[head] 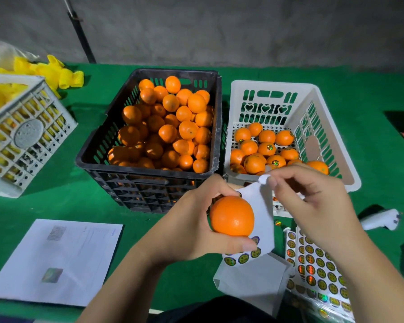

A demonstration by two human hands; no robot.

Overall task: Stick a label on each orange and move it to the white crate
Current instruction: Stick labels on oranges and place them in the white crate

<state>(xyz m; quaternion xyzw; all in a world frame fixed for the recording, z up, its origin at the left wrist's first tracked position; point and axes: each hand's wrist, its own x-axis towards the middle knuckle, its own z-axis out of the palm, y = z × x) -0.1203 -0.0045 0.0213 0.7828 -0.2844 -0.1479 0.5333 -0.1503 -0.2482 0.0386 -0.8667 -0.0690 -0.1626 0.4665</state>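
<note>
My left hand [196, 227] grips an orange [231, 216] together with a mostly used white label sheet [261, 220], low in the middle of the view. My right hand [313, 206] pinches the sheet's curled top corner [264, 179] between thumb and fingers. A few round gold labels [243, 258] remain along the sheet's lower edge. The white crate [243, 89] at right holds several labelled oranges [266, 149]. The black crate [149, 75] in the middle is heaped with oranges [173, 127].
Full label sheets [317, 264] lie on the green table [68, 201] under my right forearm. A printed paper [56, 259] lies front left. A grey crate [28, 127] with yellow foam nets [56, 73] stands at left. A white device [380, 219] lies at right.
</note>
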